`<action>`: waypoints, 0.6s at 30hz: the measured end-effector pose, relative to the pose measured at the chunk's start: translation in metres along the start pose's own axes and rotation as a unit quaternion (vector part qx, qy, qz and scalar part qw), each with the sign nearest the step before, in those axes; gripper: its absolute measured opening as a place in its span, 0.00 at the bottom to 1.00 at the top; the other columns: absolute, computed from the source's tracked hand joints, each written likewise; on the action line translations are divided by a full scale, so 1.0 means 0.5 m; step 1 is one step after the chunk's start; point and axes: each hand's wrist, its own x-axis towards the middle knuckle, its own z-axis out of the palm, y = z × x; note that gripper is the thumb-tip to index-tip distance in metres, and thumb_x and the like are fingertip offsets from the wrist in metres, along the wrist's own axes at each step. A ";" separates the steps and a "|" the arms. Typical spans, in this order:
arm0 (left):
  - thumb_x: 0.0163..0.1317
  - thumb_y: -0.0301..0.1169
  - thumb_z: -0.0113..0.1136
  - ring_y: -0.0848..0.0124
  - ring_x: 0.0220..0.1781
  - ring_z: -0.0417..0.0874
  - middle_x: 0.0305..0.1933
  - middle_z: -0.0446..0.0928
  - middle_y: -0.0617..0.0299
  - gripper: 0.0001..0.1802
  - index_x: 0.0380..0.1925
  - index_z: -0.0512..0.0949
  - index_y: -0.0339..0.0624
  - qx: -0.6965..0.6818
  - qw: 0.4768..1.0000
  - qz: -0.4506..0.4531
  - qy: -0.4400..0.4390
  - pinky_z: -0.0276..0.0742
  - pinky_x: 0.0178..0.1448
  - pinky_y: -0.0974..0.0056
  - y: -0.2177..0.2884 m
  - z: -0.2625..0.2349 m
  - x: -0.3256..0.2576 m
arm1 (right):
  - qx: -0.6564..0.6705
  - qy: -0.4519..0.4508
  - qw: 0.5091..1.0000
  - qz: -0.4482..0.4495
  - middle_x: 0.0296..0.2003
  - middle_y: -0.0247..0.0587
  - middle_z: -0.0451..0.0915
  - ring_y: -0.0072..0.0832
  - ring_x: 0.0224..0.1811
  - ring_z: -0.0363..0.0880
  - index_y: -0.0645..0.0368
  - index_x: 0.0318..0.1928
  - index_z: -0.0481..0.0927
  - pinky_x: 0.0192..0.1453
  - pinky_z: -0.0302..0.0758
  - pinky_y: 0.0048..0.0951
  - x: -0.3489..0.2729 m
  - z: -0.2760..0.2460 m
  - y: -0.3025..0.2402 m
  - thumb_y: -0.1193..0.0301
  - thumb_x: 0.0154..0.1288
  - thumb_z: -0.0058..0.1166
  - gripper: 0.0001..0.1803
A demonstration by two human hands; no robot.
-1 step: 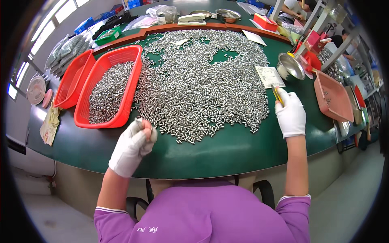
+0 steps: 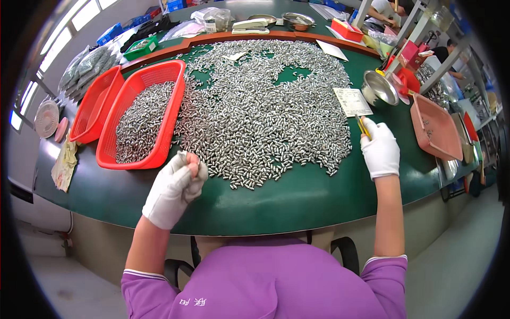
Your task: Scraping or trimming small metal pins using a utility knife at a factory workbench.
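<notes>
A wide spread of small silvery metal pieces (image 2: 265, 117) covers the middle of the green table (image 2: 255, 210). My left hand (image 2: 178, 189), in a white glove with bare fingertips showing, is pinched closed above the table's near left. What lies between those fingertips is too small to make out. My gloved right hand (image 2: 380, 151) is closed around a slim yellow tool (image 2: 363, 126) with a dark tip; its kind is unclear. That tip is beside a printed paper slip (image 2: 350, 101). Left of the spread, a red perforated basket (image 2: 179, 87) holds many more metal pieces.
An emptier red basket (image 2: 85, 114) stands farther left, near a yellowish cloth (image 2: 64, 166). At right are a steel bowl (image 2: 380, 87) and a pink tray (image 2: 445, 142) with a few pieces. A brown raised strip (image 2: 255, 36) borders the back. A co-worker (image 2: 387, 11) sits far right.
My left hand has risen very slightly. The right hand still grips the yellow tool, and the metal pieces look the same.
</notes>
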 end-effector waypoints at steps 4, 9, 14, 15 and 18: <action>0.68 0.29 0.57 0.82 0.27 0.64 0.40 0.75 0.64 0.05 0.39 0.70 0.49 -0.056 0.998 -0.001 -0.022 0.59 0.30 0.76 0.022 0.025 0.059 | -0.080 -0.048 0.996 -0.004 0.40 0.44 0.79 0.43 0.43 0.81 0.46 0.55 0.80 0.48 0.80 0.43 0.013 0.028 0.010 0.63 0.60 0.61 0.21; 0.67 0.27 0.58 0.81 0.28 0.65 0.40 0.74 0.63 0.07 0.40 0.70 0.44 -0.065 0.994 0.017 -0.082 0.63 0.33 0.75 0.023 0.048 0.121 | 0.221 0.063 0.933 -0.278 0.35 0.40 0.82 0.40 0.40 0.81 0.52 0.39 0.84 0.47 0.78 0.36 0.004 -0.008 -0.147 0.72 0.56 0.62 0.08; 0.68 0.24 0.55 0.80 0.29 0.67 0.37 0.74 0.62 0.06 0.44 0.73 0.42 -0.123 0.987 0.001 -0.101 0.65 0.34 0.75 -0.005 0.047 0.152 | 0.222 -0.057 0.906 -0.355 0.30 0.37 0.79 0.38 0.37 0.80 0.49 0.34 0.83 0.42 0.77 0.39 0.001 0.022 -0.267 0.65 0.59 0.59 0.05; 0.68 0.24 0.55 0.80 0.28 0.67 0.37 0.74 0.62 0.05 0.43 0.73 0.42 -0.122 0.989 -0.001 -0.082 0.65 0.34 0.75 -0.014 0.042 0.152 | 0.219 -0.066 0.906 -0.355 0.30 0.37 0.79 0.38 0.37 0.80 0.49 0.34 0.82 0.42 0.77 0.40 0.006 0.037 -0.277 0.65 0.59 0.59 0.05; 0.68 0.24 0.55 0.79 0.27 0.67 0.38 0.75 0.60 0.06 0.43 0.73 0.43 -0.112 0.990 -0.005 -0.090 0.65 0.33 0.75 -0.028 0.024 0.155 | 0.226 -0.091 0.911 -0.334 0.31 0.39 0.79 0.40 0.38 0.80 0.50 0.34 0.82 0.43 0.77 0.40 0.007 0.061 -0.291 0.65 0.59 0.59 0.06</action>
